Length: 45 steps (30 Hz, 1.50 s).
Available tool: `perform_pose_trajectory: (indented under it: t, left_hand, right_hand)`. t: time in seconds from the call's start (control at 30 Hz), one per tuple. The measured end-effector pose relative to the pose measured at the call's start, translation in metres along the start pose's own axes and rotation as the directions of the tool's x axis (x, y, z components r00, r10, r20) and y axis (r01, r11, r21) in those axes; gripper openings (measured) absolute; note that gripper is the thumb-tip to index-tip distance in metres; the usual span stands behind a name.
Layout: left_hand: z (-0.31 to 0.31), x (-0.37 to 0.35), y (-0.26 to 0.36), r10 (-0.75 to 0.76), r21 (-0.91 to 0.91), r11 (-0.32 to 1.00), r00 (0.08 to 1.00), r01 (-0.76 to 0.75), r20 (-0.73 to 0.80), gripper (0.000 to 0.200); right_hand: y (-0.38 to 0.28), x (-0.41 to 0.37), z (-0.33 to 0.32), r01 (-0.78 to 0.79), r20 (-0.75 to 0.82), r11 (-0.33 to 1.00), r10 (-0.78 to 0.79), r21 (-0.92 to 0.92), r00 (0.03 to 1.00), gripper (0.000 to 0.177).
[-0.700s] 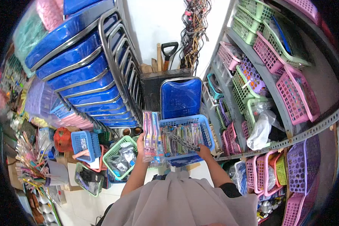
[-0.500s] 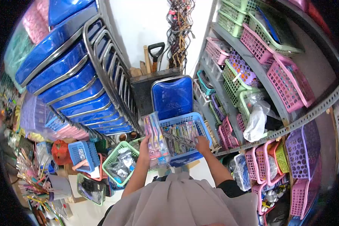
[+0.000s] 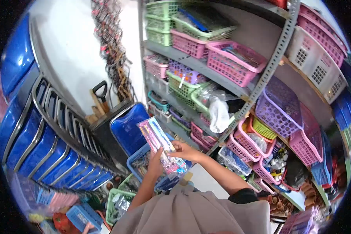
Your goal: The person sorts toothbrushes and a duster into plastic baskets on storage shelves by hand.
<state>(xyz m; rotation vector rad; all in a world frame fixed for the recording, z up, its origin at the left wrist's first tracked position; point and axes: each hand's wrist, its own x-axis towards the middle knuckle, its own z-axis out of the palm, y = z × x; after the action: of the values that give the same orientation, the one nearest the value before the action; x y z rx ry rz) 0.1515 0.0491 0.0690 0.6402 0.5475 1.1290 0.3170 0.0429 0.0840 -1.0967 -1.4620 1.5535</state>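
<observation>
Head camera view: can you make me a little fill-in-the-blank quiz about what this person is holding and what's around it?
1. The left hand and the right hand both hold the toothbrush packs over a basket coloured ____.
2. The white plastic bag is on the shelves to the ____ of the hands.
3. The stacked chairs have metal frames and seats coloured ____.

Missing words: blue; right; blue.
</observation>
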Motion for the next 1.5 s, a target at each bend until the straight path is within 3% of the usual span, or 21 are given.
perform_pose_trajectory:
  t: [0.07, 0.13, 0.3, 0.37, 0.4, 0.43, 0.47, 0.5, 0.53, 0.57, 0.6, 0.67, 0.8, 0.87, 0.97, 1.1, 1.13, 1.17, 1.2, 1.27, 1.5]
  left_hand:
    - [0.007, 0.016, -0.012, -0.016, 0.066, 0.998, 1.000, 0.015, 0.019, 0.046]
    - [0.026, 0.022, -0.012, 0.003, 0.235, 0.971, 0.980, -0.050, 0.198, 0.047]
    - [0.067, 0.061, -0.008, -0.006, 0.283, 0.949, 0.891, -0.138, 0.453, 0.047]
    - [0.097, 0.062, 0.022, 0.014, 0.298, 0.929, 0.822, -0.222, 0.569, 0.047]
    - [0.107, 0.065, 0.030, 0.025, 0.302, 0.904, 0.741, -0.304, 0.671, 0.046]
    - [0.108, 0.069, 0.031, 0.024, 0.319, 0.889, 0.729, -0.329, 0.684, 0.045]
    - [0.108, 0.074, 0.032, 0.037, 0.312, 0.886, 0.724, -0.343, 0.689, 0.045]
    - [0.107, 0.080, 0.031, 0.034, 0.352, 0.860, 0.729, -0.370, 0.683, 0.044]
    - [0.108, 0.086, 0.029, 0.031, 0.392, 0.831, 0.737, -0.394, 0.675, 0.043]
    - [0.111, 0.092, 0.029, 0.044, 0.399, 0.826, 0.751, -0.399, 0.659, 0.041]
    - [0.116, 0.100, 0.031, 0.055, 0.396, 0.821, 0.749, -0.410, 0.661, 0.041]
    - [0.127, 0.117, 0.039, 0.046, 0.448, 0.776, 0.749, -0.444, 0.661, 0.039]
    - [0.155, 0.163, 0.042, 0.195, 0.378, 0.754, 0.732, -0.538, 0.652, 0.038]
    - [0.173, 0.187, 0.038, 0.219, 0.368, 0.743, 0.722, -0.560, 0.656, 0.037]
    - [0.211, 0.218, 0.036, 0.279, 0.455, 0.412, 0.584, -0.790, 0.762, 0.039]
    - [0.263, 0.266, 0.016, 0.343, 0.369, 0.406, 0.514, -0.836, 0.786, 0.042]
    - [0.274, 0.275, 0.011, 0.403, 0.382, 0.303, 0.481, -0.873, 0.779, 0.045]
    - [0.284, 0.283, 0.006, 0.460, 0.395, 0.197, 0.441, -0.897, 0.771, 0.047]
    - [0.294, 0.288, 0.003, 0.461, 0.390, 0.201, 0.438, -0.899, 0.772, 0.047]
    - [0.308, 0.294, 0.000, 0.441, 0.542, -0.132, 0.440, -0.830, 0.782, 0.051]
    - [0.318, 0.300, -0.002, 0.402, 0.602, -0.208, 0.494, -0.771, 0.771, 0.055]
  right_hand:
    - [-0.013, -0.011, -0.007, 0.118, -0.054, 0.993, -0.116, 0.026, 0.992, 0.055]
    - [-0.030, -0.021, -0.022, 0.070, -0.127, 0.994, -0.081, -0.084, 0.989, 0.056]
    - [-0.103, -0.043, -0.070, 0.208, -0.245, 0.894, -0.321, -0.397, 0.915, 0.052]
    - [-0.155, -0.057, -0.092, 0.052, -0.359, 0.748, -0.377, -0.662, 0.854, 0.052]
    - [-0.172, -0.056, -0.112, 0.105, -0.365, 0.749, -0.435, -0.654, 0.823, 0.051]
    - [-0.211, -0.064, -0.113, -0.044, -0.504, 0.832, -0.293, -0.553, 0.812, 0.049]
    - [-0.221, -0.058, -0.137, 0.033, -0.440, 0.642, -0.561, -0.766, 0.701, 0.050]
    - [-0.238, -0.055, -0.158, -0.038, -0.436, 0.533, -0.648, -0.845, 0.625, 0.050]
    - [-0.242, -0.042, -0.198, -0.093, -0.308, 0.301, -0.823, -0.949, 0.477, 0.044]
    - [-0.283, -0.053, -0.182, -0.248, -0.474, 0.409, -0.678, -0.878, 0.562, 0.039]
    - [-0.312, -0.053, -0.176, -0.342, -0.570, 0.457, -0.609, -0.821, 0.551, 0.034]
    - [-0.325, -0.036, -0.222, -0.463, -0.357, 0.118, -0.806, -0.878, 0.472, 0.031]
    - [-0.331, -0.009, -0.291, -0.538, -0.284, -0.029, -0.825, -0.842, 0.488, 0.024]
    - [-0.330, -0.001, -0.316, -0.607, -0.408, 0.007, -0.747, -0.795, 0.526, 0.026]
    - [-0.323, 0.010, -0.348, -0.630, -0.514, 0.061, -0.643, -0.774, 0.568, 0.036]
    - [-0.321, 0.020, -0.374, -0.639, -0.613, 0.046, -0.341, -0.768, 0.713, 0.048]
    - [-0.320, 0.023, -0.380, -0.630, -0.619, 0.003, -0.192, -0.776, 0.762, 0.049]
    - [-0.317, 0.026, -0.386, -0.644, -0.642, 0.049, -0.165, -0.763, 0.748, 0.034]
    - [-0.318, 0.029, -0.390, -0.649, -0.646, 0.045, -0.166, -0.760, 0.745, 0.034]
    - [-0.318, 0.037, -0.396, -0.556, -0.557, 0.069, 0.020, -0.828, 0.831, 0.042]
    - [-0.297, 0.053, -0.417, -0.575, -0.576, 0.186, 0.056, -0.797, 0.816, 0.046]
